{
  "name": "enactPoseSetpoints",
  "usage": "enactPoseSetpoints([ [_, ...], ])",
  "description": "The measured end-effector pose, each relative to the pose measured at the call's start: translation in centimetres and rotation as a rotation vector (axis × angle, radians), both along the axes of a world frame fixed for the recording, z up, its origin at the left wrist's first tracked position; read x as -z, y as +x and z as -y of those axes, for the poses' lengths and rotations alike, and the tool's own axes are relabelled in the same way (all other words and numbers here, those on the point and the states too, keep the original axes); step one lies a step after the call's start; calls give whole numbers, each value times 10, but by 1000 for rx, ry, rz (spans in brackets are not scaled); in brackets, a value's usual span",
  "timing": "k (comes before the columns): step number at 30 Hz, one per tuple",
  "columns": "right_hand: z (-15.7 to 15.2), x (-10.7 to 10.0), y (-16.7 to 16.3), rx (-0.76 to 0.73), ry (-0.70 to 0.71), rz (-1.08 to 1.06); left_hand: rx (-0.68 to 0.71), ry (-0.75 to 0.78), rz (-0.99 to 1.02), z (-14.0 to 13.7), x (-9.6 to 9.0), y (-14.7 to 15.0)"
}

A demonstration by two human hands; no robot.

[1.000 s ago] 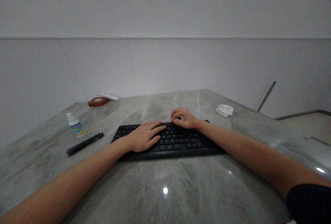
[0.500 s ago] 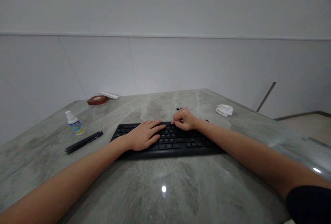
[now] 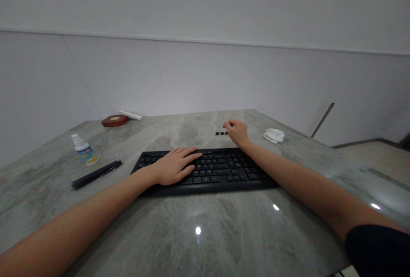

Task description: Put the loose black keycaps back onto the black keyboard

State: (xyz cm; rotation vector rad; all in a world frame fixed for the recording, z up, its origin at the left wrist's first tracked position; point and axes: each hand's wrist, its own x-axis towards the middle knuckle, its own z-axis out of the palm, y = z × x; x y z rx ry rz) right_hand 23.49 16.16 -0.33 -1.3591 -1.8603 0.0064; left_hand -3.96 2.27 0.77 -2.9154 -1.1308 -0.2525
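A black keyboard (image 3: 213, 189) lies flat on the grey marbled table. My left hand (image 3: 172, 167) rests palm down on its left half, fingers spread over the keys and holding nothing. Past the far edge of the keyboard, my right hand (image 3: 237, 132) is above the table with thumb and fingers pinched together. Whatever it pinches, if anything, is too small to make out. Small black keycaps (image 3: 222, 133) sit in a short row on the table just left of that hand, which may cover more of them.
A spray bottle (image 3: 85, 150) and a long black object (image 3: 96, 174) are on the left. At the back left are a red-brown case (image 3: 114, 121) and a white strip (image 3: 131, 115). A folded white cloth (image 3: 274, 135) lies right of my right hand. A wall stands behind.
My right hand has moved from the upper keys to the row of keycaps beyond the keyboard, uncovering the keyboard's right part. My left hand stays on the keys. The view has shifted slightly.
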Motion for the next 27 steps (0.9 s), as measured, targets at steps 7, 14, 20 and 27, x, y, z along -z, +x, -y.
enactPoseSetpoints([
  [7, -31, 16, 17, -73, -209, 256, -5, 5, 0, -3, 4, -1],
  [14, -31, 24, 4, -346, -351, 554, -9, 0, 0, -1, 1, 1],
  [20, -30, 21, 5, -392, -391, 579, 1, 12, 13, -2, 3, -1],
  [27, -21, 15, 2, -388, -393, 573, -5, 13, -11, -3, 2, -1],
])
